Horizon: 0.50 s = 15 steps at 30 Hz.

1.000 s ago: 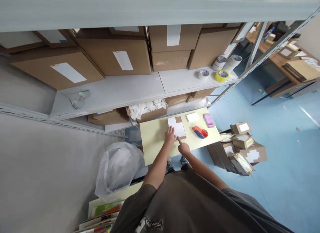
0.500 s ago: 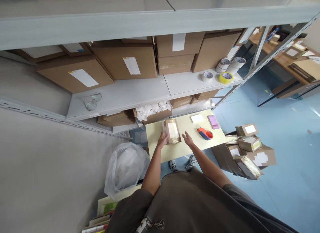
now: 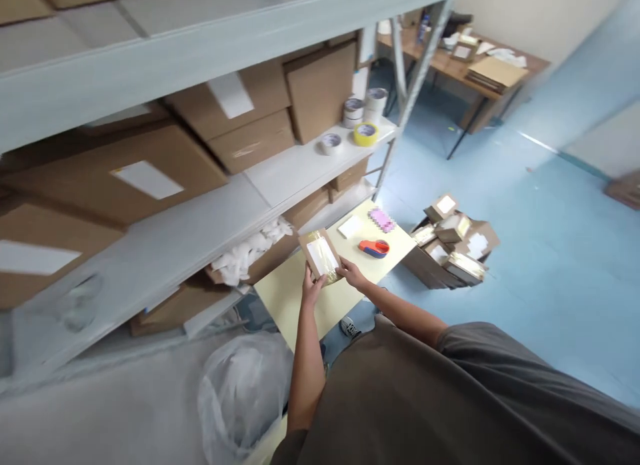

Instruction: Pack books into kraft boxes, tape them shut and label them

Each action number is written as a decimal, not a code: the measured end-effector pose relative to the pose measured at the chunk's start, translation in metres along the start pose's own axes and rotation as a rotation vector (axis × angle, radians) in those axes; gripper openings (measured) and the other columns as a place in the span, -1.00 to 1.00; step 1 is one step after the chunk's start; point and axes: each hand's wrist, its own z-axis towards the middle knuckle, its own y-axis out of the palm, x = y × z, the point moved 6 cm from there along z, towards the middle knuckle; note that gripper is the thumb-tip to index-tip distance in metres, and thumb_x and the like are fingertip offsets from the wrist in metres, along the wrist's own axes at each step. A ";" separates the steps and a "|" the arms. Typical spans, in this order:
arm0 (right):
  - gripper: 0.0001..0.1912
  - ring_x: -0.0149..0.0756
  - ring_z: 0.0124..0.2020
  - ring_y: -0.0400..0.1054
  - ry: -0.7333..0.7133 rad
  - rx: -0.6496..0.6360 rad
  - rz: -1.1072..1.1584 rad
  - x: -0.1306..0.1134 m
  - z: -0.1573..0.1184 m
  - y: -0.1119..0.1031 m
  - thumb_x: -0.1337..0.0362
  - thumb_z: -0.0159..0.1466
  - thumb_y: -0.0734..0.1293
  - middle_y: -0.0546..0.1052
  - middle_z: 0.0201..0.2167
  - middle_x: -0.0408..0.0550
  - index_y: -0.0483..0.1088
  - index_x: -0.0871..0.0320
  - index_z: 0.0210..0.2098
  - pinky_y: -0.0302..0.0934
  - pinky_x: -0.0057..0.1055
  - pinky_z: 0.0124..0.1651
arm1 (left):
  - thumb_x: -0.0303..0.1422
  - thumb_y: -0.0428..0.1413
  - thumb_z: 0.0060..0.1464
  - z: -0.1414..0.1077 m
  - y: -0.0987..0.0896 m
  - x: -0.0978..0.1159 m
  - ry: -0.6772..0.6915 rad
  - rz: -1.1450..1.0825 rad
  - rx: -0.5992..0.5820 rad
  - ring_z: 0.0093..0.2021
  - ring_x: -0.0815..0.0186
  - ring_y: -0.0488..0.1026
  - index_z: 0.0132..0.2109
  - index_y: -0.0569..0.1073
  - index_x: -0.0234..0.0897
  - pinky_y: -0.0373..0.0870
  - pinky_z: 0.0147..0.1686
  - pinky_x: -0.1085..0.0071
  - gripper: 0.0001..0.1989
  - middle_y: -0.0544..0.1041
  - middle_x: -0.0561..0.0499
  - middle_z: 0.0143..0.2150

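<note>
Both hands grip a small cardboard box (image 3: 321,255) with a white label and shiny clear tape on its top. My left hand (image 3: 312,286) is closed on its near left corner, thumb on the top face. At the right edge, my right hand (image 3: 351,273) holds the box with the fingers partly hidden against it. The box is over the pale yellow table (image 3: 287,302). To the right of it on the tabletop lie an orange and blue tape dispenser (image 3: 374,248), a white stack of paper or labels (image 3: 350,226) and a blurred pink item (image 3: 382,219).
A grey shelf rack (image 3: 200,232) with cardboard boxes stands along the table's far side. Tape rolls (image 3: 366,133) rest on its middle shelf. A large carton (image 3: 425,265) filled with taped boxes is on the floor at right. A clear plastic bag (image 3: 245,392) stands at lower left.
My right hand, free half a second ago, has closed on the box. The box appears lifted between both hands. My view has turned to the right.
</note>
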 end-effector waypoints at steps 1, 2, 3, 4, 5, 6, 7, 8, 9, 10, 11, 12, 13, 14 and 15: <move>-0.34 -0.06 0.20 0.44 -0.019 0.034 0.013 -0.008 0.000 -0.014 0.03 0.16 0.49 0.62 0.17 -0.12 0.52 0.01 0.25 0.29 -0.13 0.32 | -0.19 0.34 0.19 0.007 0.014 0.010 0.019 -0.004 -0.030 0.46 -0.01 0.35 0.63 0.02 -0.12 0.47 0.33 0.21 0.02 0.28 -0.13 0.55; -0.34 -0.04 0.22 0.42 -0.040 0.071 0.030 -0.015 0.000 -0.029 0.03 0.18 0.49 0.61 0.19 -0.11 0.52 0.00 0.25 0.29 -0.12 0.32 | -0.18 0.35 0.19 0.013 0.029 0.020 0.034 -0.015 -0.061 0.47 -0.01 0.34 0.63 0.01 -0.10 0.46 0.33 0.21 0.03 0.25 -0.13 0.56; -0.34 -0.03 0.24 0.41 -0.062 0.111 0.050 -0.021 0.000 -0.046 0.02 0.19 0.49 0.60 0.20 -0.09 0.51 -0.01 0.26 0.29 -0.11 0.33 | -0.17 0.36 0.17 0.020 0.046 0.031 0.046 -0.030 -0.093 0.47 -0.01 0.34 0.63 0.00 -0.08 0.45 0.34 0.21 0.05 0.24 -0.12 0.57; -0.34 -0.01 0.26 0.40 -0.083 0.154 0.072 -0.027 -0.001 -0.065 0.01 0.19 0.50 0.59 0.21 -0.06 0.50 -0.02 0.26 0.30 -0.10 0.33 | -0.16 0.38 0.15 0.027 0.066 0.041 0.055 -0.048 -0.126 0.48 -0.01 0.33 0.63 0.00 -0.07 0.44 0.35 0.19 0.07 0.23 -0.11 0.57; -0.34 0.00 0.27 0.40 -0.104 0.198 0.098 -0.031 -0.002 -0.085 -0.01 0.20 0.51 0.59 0.22 -0.04 0.49 -0.02 0.26 0.31 -0.09 0.31 | -0.15 0.40 0.12 0.033 0.087 0.051 0.061 -0.070 -0.163 0.48 -0.01 0.32 0.63 0.00 -0.05 0.43 0.36 0.17 0.09 0.23 -0.11 0.57; -0.34 0.01 0.27 0.40 -0.124 0.241 0.125 -0.035 -0.003 -0.107 -0.03 0.20 0.51 0.58 0.22 -0.01 0.48 -0.03 0.26 0.33 -0.08 0.30 | -0.14 0.42 0.10 0.039 0.109 0.061 0.066 -0.092 -0.202 0.49 -0.02 0.31 0.63 0.01 -0.05 0.41 0.37 0.14 0.11 0.23 -0.11 0.57; -0.34 0.02 0.26 0.42 -0.142 0.281 0.150 -0.038 -0.005 -0.130 -0.04 0.20 0.52 0.59 0.21 0.01 0.47 -0.03 0.25 0.35 -0.06 0.28 | -0.14 0.44 0.08 0.045 0.134 0.071 0.072 -0.113 -0.241 0.49 -0.03 0.29 0.62 0.02 -0.05 0.40 0.38 0.12 0.12 0.23 -0.11 0.57; -0.34 0.03 0.24 0.44 -0.159 0.321 0.171 -0.040 -0.008 -0.154 -0.05 0.20 0.52 0.59 0.19 0.02 0.46 -0.03 0.24 0.36 -0.04 0.27 | -0.14 0.44 0.07 0.050 0.160 0.081 0.081 -0.128 -0.279 0.50 -0.03 0.28 0.62 0.04 -0.06 0.38 0.40 0.11 0.13 0.23 -0.12 0.57; -0.34 0.04 0.21 0.45 -0.172 0.361 0.184 -0.042 -0.011 -0.179 -0.06 0.20 0.52 0.60 0.18 0.04 0.45 -0.02 0.23 0.38 -0.02 0.25 | -0.14 0.45 0.06 0.055 0.187 0.090 0.093 -0.135 -0.315 0.51 -0.04 0.27 0.61 0.05 -0.07 0.37 0.40 0.11 0.12 0.23 -0.12 0.57; -0.35 0.05 0.19 0.47 -0.180 0.405 0.188 -0.044 -0.014 -0.205 -0.06 0.21 0.52 0.60 0.17 0.04 0.44 -0.02 0.23 0.39 0.00 0.24 | -0.14 0.45 0.06 0.059 0.215 0.099 0.106 -0.138 -0.350 0.51 -0.04 0.27 0.61 0.07 -0.08 0.36 0.41 0.11 0.11 0.23 -0.13 0.57; -0.35 0.05 0.17 0.48 -0.181 0.452 0.186 -0.045 -0.018 -0.231 -0.07 0.21 0.52 0.61 0.16 0.05 0.44 -0.02 0.22 0.40 0.00 0.22 | -0.15 0.45 0.06 0.062 0.243 0.107 0.115 -0.137 -0.387 0.50 -0.03 0.28 0.61 0.08 -0.09 0.36 0.41 0.11 0.10 0.24 -0.13 0.56; -0.35 0.05 0.15 0.49 -0.179 0.499 0.181 -0.046 -0.022 -0.258 -0.07 0.22 0.51 0.61 0.16 0.06 0.43 -0.01 0.22 0.42 0.00 0.19 | -0.15 0.44 0.06 0.064 0.272 0.113 0.116 -0.136 -0.427 0.48 -0.03 0.31 0.60 0.09 -0.09 0.38 0.40 0.11 0.09 0.26 -0.14 0.55; -0.35 0.06 0.14 0.50 -0.173 0.543 0.175 -0.047 -0.027 -0.284 -0.07 0.22 0.51 0.60 0.16 0.07 0.43 -0.01 0.23 0.43 0.00 0.17 | -0.16 0.44 0.07 0.066 0.302 0.119 0.108 -0.133 -0.470 0.46 -0.03 0.35 0.60 0.09 -0.09 0.40 0.39 0.11 0.09 0.29 -0.14 0.54; -0.36 0.06 0.12 0.51 -0.167 0.584 0.168 -0.048 -0.031 -0.310 -0.08 0.22 0.50 0.60 0.17 0.08 0.43 -0.01 0.23 0.44 -0.01 0.15 | -0.17 0.43 0.08 0.067 0.331 0.123 0.095 -0.129 -0.510 0.42 -0.02 0.40 0.60 0.09 -0.09 0.42 0.37 0.10 0.08 0.31 -0.15 0.53; -0.36 0.06 0.12 0.51 -0.160 0.623 0.163 -0.049 -0.036 -0.335 -0.08 0.22 0.49 0.59 0.18 0.09 0.43 0.00 0.22 0.45 -0.02 0.14 | -0.18 0.42 0.08 0.068 0.359 0.127 0.080 -0.122 -0.546 0.39 -0.02 0.44 0.60 0.09 -0.08 0.45 0.35 0.09 0.07 0.34 -0.15 0.51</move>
